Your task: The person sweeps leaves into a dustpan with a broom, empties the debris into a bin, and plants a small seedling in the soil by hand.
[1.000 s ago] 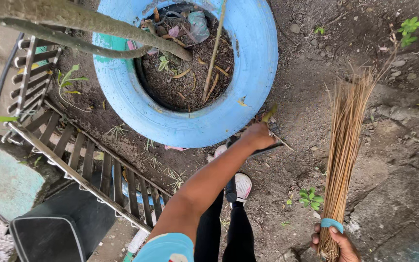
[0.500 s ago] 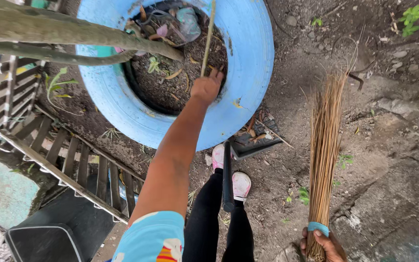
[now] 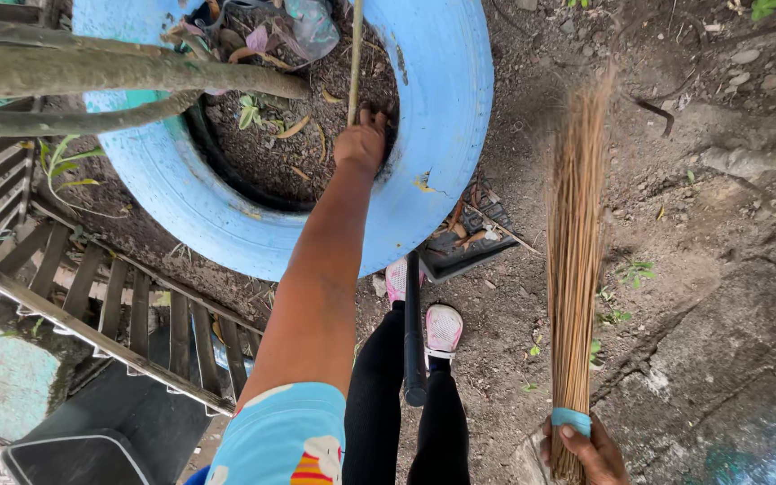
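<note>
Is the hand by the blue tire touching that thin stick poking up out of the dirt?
Cannot tell. In the head view the left hand is inside the blue tire, right against the thin stick, but the fingers are hidden, so no grip shows.

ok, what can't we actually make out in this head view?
- Left hand: fingertips curl inside the blue tyre planter; whether it grips the thin stem is unclear.
- Right hand: cut by the bottom edge; broom handle end hidden in it.
- Dustpan: partly behind the tyre, contents too small to tell.
- Branches: hide the planter's upper left.
- Planter's top: cut by the frame.
</note>
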